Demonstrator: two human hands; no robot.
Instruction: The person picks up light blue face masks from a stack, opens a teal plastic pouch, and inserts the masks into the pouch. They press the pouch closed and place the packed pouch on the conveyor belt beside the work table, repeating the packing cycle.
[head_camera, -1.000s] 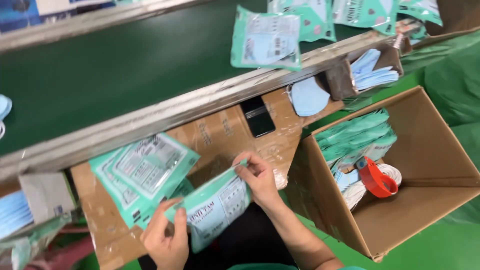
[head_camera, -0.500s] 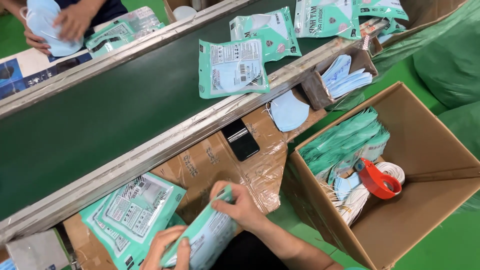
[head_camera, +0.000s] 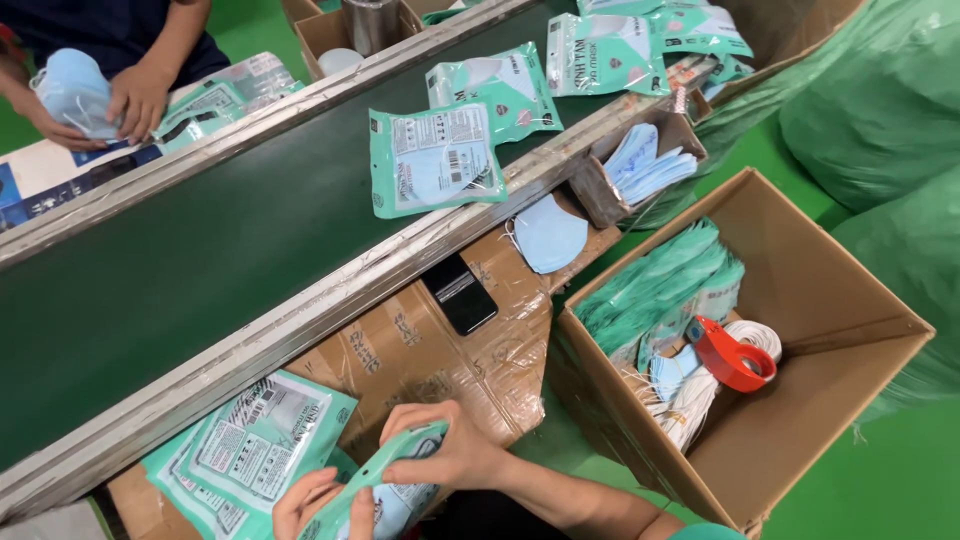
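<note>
Green mask packet (head_camera: 385, 480), gripped edge-on by both hands, left (head_camera: 315, 505), right (head_camera: 450, 455)

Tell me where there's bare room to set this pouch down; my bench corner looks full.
Free: the dark conveyor belt left of the filled pouch, and the bare floor of the cardboard box right of the red tape dispenser. Crowded: the cardboard bench between the pouch stack, black phone and blue mask, where both hands grip a pouch.

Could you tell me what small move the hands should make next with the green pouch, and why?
Probably lay the green pouch on the conveyor belt: both the left hand and right hand grip it, and similar pouches already lie there.
</note>
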